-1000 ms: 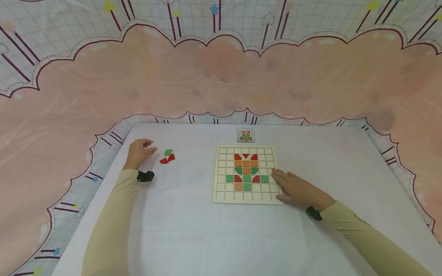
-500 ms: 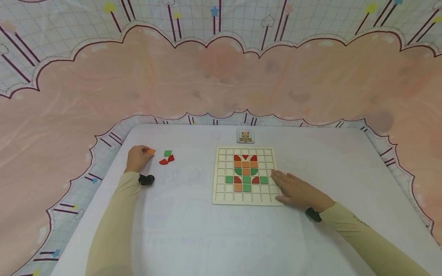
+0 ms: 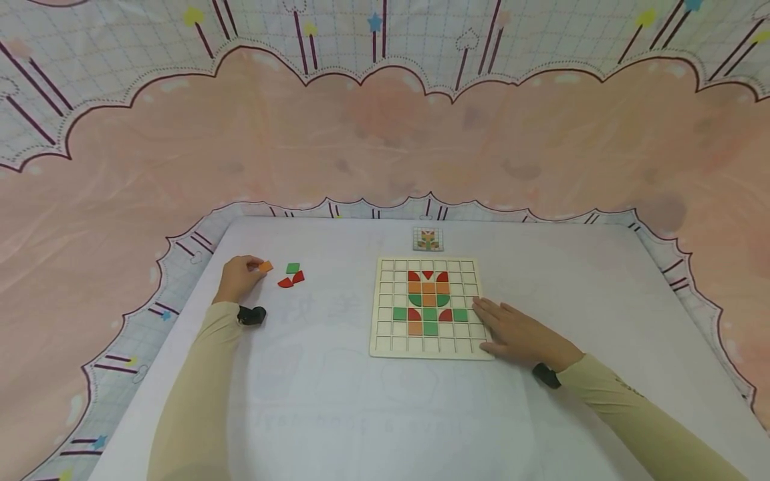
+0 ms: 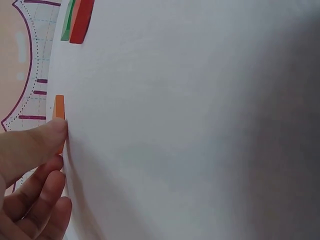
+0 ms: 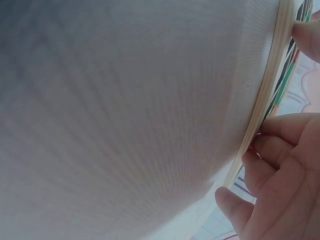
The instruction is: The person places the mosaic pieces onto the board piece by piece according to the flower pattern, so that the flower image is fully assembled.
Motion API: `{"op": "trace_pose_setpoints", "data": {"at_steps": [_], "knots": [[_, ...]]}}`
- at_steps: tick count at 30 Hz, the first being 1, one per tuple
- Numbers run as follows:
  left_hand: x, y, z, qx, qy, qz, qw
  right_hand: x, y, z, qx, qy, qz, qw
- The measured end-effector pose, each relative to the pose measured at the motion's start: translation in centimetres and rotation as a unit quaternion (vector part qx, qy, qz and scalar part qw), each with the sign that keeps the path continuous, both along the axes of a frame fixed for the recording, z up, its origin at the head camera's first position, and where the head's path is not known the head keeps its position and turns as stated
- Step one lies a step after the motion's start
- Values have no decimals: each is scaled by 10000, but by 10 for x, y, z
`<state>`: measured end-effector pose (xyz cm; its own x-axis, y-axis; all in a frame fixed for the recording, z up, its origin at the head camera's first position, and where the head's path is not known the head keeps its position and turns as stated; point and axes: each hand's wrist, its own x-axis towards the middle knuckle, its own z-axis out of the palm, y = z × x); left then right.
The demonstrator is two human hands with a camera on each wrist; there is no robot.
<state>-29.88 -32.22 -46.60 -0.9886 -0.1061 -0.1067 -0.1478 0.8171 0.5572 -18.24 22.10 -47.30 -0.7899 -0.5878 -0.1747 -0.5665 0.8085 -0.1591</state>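
My left hand pinches an orange square tile between thumb and fingers at the left of the table. The left wrist view shows the thumb over the side of this orange tile. Just right of it lie a green tile and two red curved tiles. My right hand rests with extended fingers on the right edge of a pale wooden grid board. Red, orange and green tiles form a flower-like pattern on that board. In the right wrist view, fingertips touch the board's edge.
A small pattern card lies behind the board and carries a similar coloured figure. The white table is backed by a peach patterned cloth. Both wrists wear dark bands.
My left hand has come down slightly and drawn its fingers together; the orange tile now shows in its grip. The right hand and the board have stayed in place.
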Motion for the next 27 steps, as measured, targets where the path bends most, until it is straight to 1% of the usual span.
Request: {"op": "trace_pose_setpoints", "data": {"at_steps": [4,7,10,13,15,17,19,22,24,27], "knots": [[3,2,2,-9,223,-51,9997,0,0,0,30,28,9,10000],[5,8,5,37,260,-100,9996,0,-1,0,26,27,0,10000],[7,19,10,77,258,-175,9995,0,-1,1,10,29,-7,10000],[10,33,16,105,288,-336,9990,0,-2,2,4,19,-21,10000],[13,45,21,143,359,-496,9980,1,-2,2,-20,15,-16,10000],[15,59,23,118,506,-716,9961,1,-2,1,-11,16,-15,10000],[18,74,26,60,747,-990,9923,1,-2,0,10,40,-2,10000],[25,99,29,-28,1092,-1375,9844,1,-1,-1,44,74,-2,10000],[31,117,32,-22,1146,-1589,9806,1,-1,-1,46,93,1,9999],[41,143,35,77,982,-1769,9793,0,-1,-1,37,82,-20,10000]]}}
